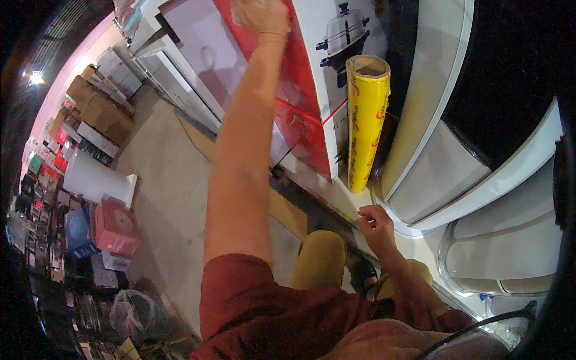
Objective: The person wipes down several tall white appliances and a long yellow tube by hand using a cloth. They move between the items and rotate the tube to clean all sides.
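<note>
My left arm stretches far up the view, and my left hand [262,14] is at the top edge, over a tall red and white box [288,85]. Its fingers are partly cut off and blurred, so a hold cannot be made out. My right hand [379,228] is low, just below the foot of a yellow printed roll [369,128]. Its fingers are loosely curled with a gap to the thumb, and nothing shows in it. The roll stands upright on a pale ledge [344,198], its hollow cardboard core open at the top. A cooking pot is pictured on the box's side.
Curved pale panels [432,99] rise on the right. A white framed panel [180,81] leans at upper left. Beyond the floor [166,180] are stacked brown cartons [96,105], a white cylinder [96,177], a pink box [118,227] and a clear plastic bag [132,312].
</note>
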Available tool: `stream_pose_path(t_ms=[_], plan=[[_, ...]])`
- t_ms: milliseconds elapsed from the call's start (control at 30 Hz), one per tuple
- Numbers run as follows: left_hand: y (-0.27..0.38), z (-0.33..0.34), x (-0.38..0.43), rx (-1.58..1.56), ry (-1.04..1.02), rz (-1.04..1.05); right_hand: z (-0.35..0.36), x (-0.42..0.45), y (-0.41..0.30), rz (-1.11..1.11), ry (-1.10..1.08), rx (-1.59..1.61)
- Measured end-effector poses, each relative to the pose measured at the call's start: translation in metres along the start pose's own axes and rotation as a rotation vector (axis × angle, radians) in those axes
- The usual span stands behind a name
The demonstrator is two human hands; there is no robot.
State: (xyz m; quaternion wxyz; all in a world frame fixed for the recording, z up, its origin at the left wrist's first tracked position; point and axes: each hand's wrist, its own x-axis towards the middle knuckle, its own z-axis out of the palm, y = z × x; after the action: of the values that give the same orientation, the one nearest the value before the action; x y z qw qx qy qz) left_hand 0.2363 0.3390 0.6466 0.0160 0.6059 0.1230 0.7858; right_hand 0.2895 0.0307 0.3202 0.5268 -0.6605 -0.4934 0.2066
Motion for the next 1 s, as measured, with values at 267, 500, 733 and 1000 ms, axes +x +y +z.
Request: stream_pose_path(t_ms=[267,500,733,1000], plan=[[-0.142,-0.034,-0.038,-0.029,0.008,-0.559,0.003,-0.01,-0.009,0.028,-0.119,0.146],[-0.094,-0.043,-0.198,-0.003,0.055,-0.857,0.005,-0.012,-0.006,-0.012,-0.159,0.016],[0.003,-0.019,-0.142,0.115,-0.119,0.016,0.02,-0.015,-0.011,0.006,-0.29,0.036],[0.014,-0.018,-0.063,0.659,-0.351,0.609,0.026,-0.013,-0.018,-0.084,-0.354,-0.03]])
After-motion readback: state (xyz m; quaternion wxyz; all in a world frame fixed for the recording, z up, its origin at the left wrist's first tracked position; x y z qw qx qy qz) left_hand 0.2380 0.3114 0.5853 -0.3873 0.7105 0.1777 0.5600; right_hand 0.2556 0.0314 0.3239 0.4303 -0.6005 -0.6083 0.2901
